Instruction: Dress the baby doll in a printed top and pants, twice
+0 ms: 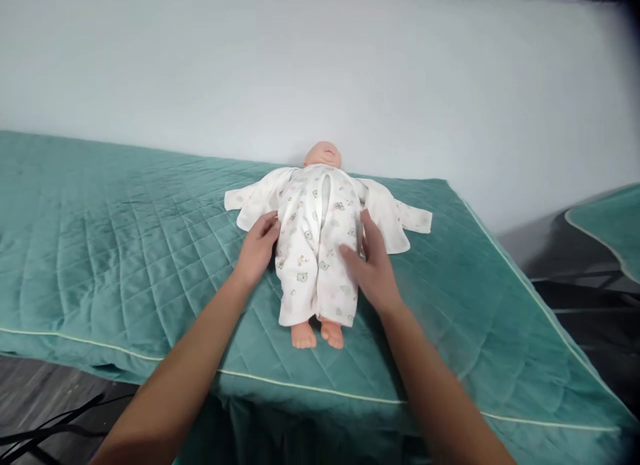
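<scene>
A baby doll (323, 155) lies on its back, head toward the wall and bare feet (303, 335) toward me. White baby trousers (300, 258) with a small animal print cover it from chest to ankles, with a slit at the upper middle. Beneath it a white baby shirt (385, 218) is spread out, sleeves stretched to both sides. At the trousers' left edge, my left hand (257, 248) has its thumb and fingers closed on the cloth. My right hand (373, 262) is open at the right edge, thumb over the trouser front and fingers beside the hip.
A green quilted cover (125, 252) with pale piping lies over the bed beneath the doll. Behind rises a plain white wall (250, 72). Another green-covered surface (610, 225) stands at the far right. Dark metal legs (55, 428) show on the floor at lower left.
</scene>
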The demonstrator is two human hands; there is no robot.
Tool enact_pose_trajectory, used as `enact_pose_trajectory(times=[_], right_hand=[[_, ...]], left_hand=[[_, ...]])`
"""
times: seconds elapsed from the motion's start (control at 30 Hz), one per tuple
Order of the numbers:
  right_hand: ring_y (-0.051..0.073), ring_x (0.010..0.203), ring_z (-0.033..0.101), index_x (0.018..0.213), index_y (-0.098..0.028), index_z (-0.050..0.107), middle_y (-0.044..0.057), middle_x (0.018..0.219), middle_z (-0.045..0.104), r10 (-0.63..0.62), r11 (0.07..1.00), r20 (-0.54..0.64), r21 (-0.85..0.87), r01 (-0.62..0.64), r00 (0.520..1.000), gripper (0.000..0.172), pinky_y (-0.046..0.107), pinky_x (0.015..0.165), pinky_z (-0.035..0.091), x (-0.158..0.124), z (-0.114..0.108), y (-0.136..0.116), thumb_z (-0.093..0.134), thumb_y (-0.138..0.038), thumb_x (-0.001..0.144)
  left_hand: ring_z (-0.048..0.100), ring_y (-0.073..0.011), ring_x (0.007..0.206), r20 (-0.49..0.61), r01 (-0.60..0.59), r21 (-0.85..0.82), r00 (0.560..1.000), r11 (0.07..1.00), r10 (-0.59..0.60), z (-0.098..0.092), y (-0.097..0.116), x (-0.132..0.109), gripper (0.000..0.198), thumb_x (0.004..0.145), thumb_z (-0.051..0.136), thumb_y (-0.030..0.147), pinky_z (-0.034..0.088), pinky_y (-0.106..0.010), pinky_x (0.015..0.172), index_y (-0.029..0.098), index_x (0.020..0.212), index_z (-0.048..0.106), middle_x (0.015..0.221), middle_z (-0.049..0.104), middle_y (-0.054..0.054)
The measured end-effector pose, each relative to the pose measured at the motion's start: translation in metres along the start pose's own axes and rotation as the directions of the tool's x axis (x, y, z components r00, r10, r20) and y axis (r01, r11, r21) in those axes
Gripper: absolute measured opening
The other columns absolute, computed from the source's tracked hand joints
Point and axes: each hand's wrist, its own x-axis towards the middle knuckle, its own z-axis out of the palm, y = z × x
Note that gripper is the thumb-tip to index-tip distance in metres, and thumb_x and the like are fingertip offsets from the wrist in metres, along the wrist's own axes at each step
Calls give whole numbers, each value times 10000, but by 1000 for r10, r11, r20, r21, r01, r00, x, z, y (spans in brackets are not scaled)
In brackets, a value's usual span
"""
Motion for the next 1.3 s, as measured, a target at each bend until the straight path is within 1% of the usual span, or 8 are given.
enact_pose_trajectory(times=[0.07, 0.17, 0.33, 0.43, 0.57, 0.9, 1.1, 1.3], right_hand=[[250, 1594, 172, 1539, -313, 385, 51, 1709, 239, -15, 996, 74, -83, 21, 997, 688, 562, 1296, 171, -40, 4, -22, 678, -388, 921], [276, 1606, 90, 1440, -293, 485, 53, 1720, 198, -5, 982, 196, -185, 42, 981, 546, 588, 1268, 245, -88, 11, -49, 662, -315, 924], [330, 1592, 150, 1284, -246, 574, 96, 1685, 290, 13, 921, 255, -380, 88, 967, 338, 638, 1204, 338, -110, 18, -73, 584, -269, 947], [351, 1572, 216, 1185, -230, 615, 104, 1645, 373, 19, 856, 303, -498, 142, 953, 251, 685, 1200, 299, -104, 19, -82, 520, -205, 953], [374, 1558, 245, 1212, -202, 612, 132, 1624, 405, 51, 796, 337, -582, 165, 940, 326, 710, 1173, 317, -103, 21, -90, 443, -129, 943], [347, 1529, 303, 1129, -215, 630, 106, 1541, 515, -34, 763, 240, -621, 180, 970, 200, 665, 1202, 270, -109, 31, -79, 506, -214, 973], [330, 1464, 409, 1020, -221, 657, 103, 1391, 636, -113, 823, 202, -529, 206, 973, 139, 637, 1195, 299, -101, 31, -80, 536, -217, 954], [319, 1426, 458, 901, -252, 610, 81, 1307, 669, -214, 830, 178, -486, 274, 961, 147, 646, 1189, 312, -110, 14, -99, 506, -148, 911]], left_hand=[[656, -228, 1141, 40, -63, 158, 998, 985, 57, -10, 3, -41, 325, 918, 632, 365, 486, -404, 1041, 199, 1197, 658, 1231, 709, -81], [661, -201, 1037, 85, -113, 301, 992, 947, 91, -21, 4, -101, 236, 954, 579, 312, 511, -387, 970, 204, 1153, 645, 1126, 701, -71], [622, -217, 1132, 207, -290, 507, 955, 812, 212, -23, 4, -164, 271, 924, 586, 177, 480, -417, 1001, 233, 1189, 597, 1199, 654, -71], [613, -242, 1145, 243, -362, 657, 932, 661, 269, -16, 4, -173, 263, 929, 562, 138, 476, -428, 961, 224, 1178, 569, 1206, 655, -79], [639, -248, 993, 231, -361, 770, 927, 527, 297, -5, 9, -168, 142, 981, 485, 151, 492, -415, 851, 200, 1091, 560, 1097, 677, -84], [619, -192, 887, 333, -573, 641, 807, 511, 487, -1, 41, -170, 96, 1022, 431, 184, 504, -322, 788, 201, 1059, 518, 974, 653, -59], [626, -170, 839, 275, -517, 602, 849, 608, 450, -12, 47, -177, 96, 1027, 434, 202, 498, -295, 755, 211, 1044, 529, 930, 648, -36], [657, -192, 851, 128, -350, 660, 924, 665, 359, -25, 29, -195, 110, 1018, 464, 266, 515, -322, 755, 220, 1020, 564, 932, 680, -42]])
